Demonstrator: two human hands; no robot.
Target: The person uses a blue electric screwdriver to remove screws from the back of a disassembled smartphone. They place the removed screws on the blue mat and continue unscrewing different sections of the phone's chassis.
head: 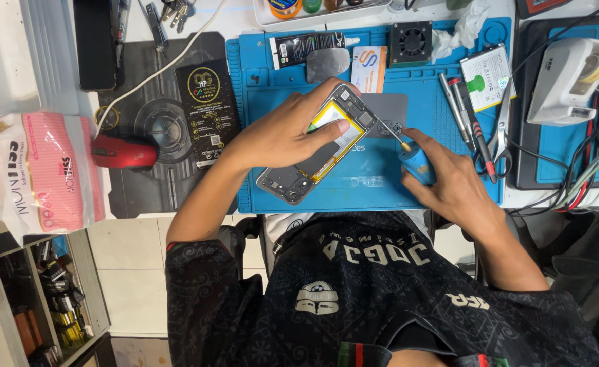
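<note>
An opened phone [299, 178] with its back cover off lies slanted on the blue work mat [381, 190]. Its yellow-edged battery [343, 139] shows inside. My left hand [282, 132] rests on top of the phone, fingers pressing on the battery and holding the body down. My right hand [452, 183] grips a blue-handled screwdriver [408, 153]. Its thin metal tip points at the phone's upper end near the camera corner.
Two more screwdrivers [459, 109], scissors [500, 146], a small black fan [410, 41] and a spare battery [486, 75] lie on the mat's far side. A red mouse [123, 153] sits left on a black pad. A white device [568, 78] with cables is right.
</note>
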